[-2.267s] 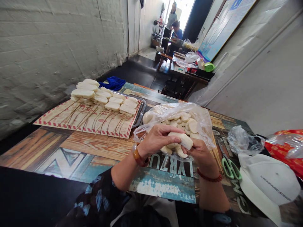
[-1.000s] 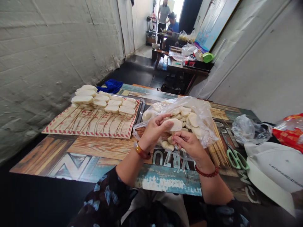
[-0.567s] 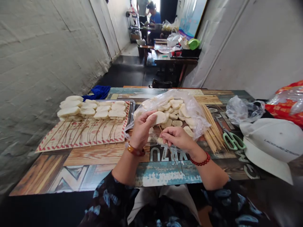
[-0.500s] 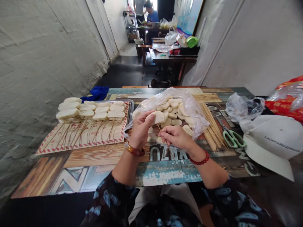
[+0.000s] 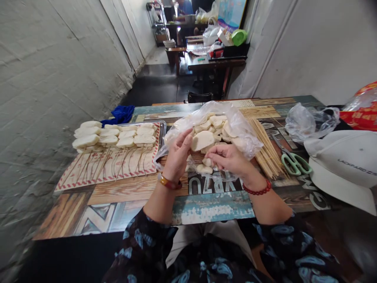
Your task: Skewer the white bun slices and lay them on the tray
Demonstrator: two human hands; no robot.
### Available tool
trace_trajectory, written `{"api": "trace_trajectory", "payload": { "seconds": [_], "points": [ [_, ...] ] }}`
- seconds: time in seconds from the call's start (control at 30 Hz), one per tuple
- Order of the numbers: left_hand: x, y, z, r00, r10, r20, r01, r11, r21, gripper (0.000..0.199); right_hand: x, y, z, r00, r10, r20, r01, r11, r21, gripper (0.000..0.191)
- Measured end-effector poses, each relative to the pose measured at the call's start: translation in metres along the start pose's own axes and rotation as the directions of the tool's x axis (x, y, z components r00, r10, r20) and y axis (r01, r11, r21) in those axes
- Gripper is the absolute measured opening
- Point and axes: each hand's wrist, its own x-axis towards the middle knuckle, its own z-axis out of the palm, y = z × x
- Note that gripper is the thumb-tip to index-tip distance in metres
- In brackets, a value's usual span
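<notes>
My left hand [image 5: 177, 154] is raised at the near left edge of the clear plastic bag, its fingers stretched and the thumb apart. Just right of its thumb is a pale oval slice [image 5: 203, 140], like peeled potato; I cannot tell whether anything supports it besides the pile. My right hand [image 5: 228, 158] has thumb and fingertips pinched together over the near side of the bag [image 5: 247, 147], close to small pale slices [image 5: 204, 169]. What the pinch holds is hidden. More pale slices [image 5: 218, 122] are heaped inside the bag.
On the left, skewered slices [image 5: 126, 139] lie in rows on a paper-lined tray [image 5: 163, 131], sticks towards me. A bundle of bamboo skewers [image 5: 265, 151], green-handled scissors [image 5: 294, 163], a crumpled plastic bag [image 5: 303, 122] and a white cap [image 5: 341, 161] are on the right.
The slice is no longer gripped in my left hand, whose fingers have opened. The skewer seen in my right hand no longer shows. My hands are farther apart; the camera view has shifted slightly.
</notes>
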Motion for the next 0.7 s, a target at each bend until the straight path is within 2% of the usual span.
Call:
{"api": "trace_trajectory", "payload": {
  "seconds": [0.07,0.13,0.23,0.3,0.37,0.43,0.5,0.53,0.6,0.67,0.7],
  "points": [
    [0.003,-0.002,-0.003,1.000,0.007,-0.028,-0.007,1.000,0.000,0.054,-0.005,-0.005,-0.015,0.997,-0.019,-0.072,0.017,1.000,-0.022,0.022],
    [0.007,-0.007,-0.007,0.998,0.042,-0.049,-0.039,0.997,0.069,0.048,-0.009,-0.008,-0.030,0.988,-0.044,-0.150,0.035,0.998,-0.060,0.022],
    [0.013,-0.018,-0.012,0.988,0.151,-0.030,-0.134,0.939,0.316,0.037,-0.013,-0.010,-0.046,0.971,-0.076,-0.225,0.054,0.993,-0.103,0.021],
    [0.016,-0.025,-0.013,0.973,0.229,0.037,-0.213,0.818,0.534,0.032,-0.013,-0.010,-0.049,0.964,-0.090,-0.251,0.062,0.991,-0.115,0.019],
    [0.018,-0.031,-0.013,0.948,0.280,0.152,-0.301,0.632,0.714,0.031,-0.012,-0.010,-0.049,0.962,-0.091,-0.258,0.065,0.992,-0.108,0.019],
    [0.019,-0.035,-0.011,0.919,0.286,0.271,-0.379,0.449,0.809,0.034,-0.011,-0.010,-0.046,0.966,-0.082,-0.246,0.062,0.994,-0.089,0.020],
    [0.020,-0.038,-0.009,0.899,0.277,0.338,-0.421,0.340,0.841,0.033,-0.009,-0.010,-0.043,0.970,-0.071,-0.232,0.054,0.996,-0.075,0.020],
    [0.020,-0.039,-0.008,0.896,0.278,0.346,-0.426,0.318,0.847,0.030,-0.009,-0.010,-0.042,0.971,-0.068,-0.227,0.053,0.996,-0.069,0.021],
    [0.022,-0.041,-0.007,0.895,0.302,0.327,-0.420,0.332,0.844,0.021,-0.008,-0.010,-0.040,0.972,-0.071,-0.222,0.060,0.997,-0.057,0.021],
    [0.023,-0.041,-0.006,0.904,0.334,0.268,-0.395,0.407,0.824,0.014,-0.008,-0.011,-0.039,0.972,-0.077,-0.222,0.070,0.997,-0.039,0.021],
    [0.024,-0.039,-0.006,0.913,0.343,0.220,-0.370,0.472,0.800,0.013,-0.008,-0.011,-0.039,0.971,-0.077,-0.226,0.072,0.997,-0.030,0.021]
  ]
}}
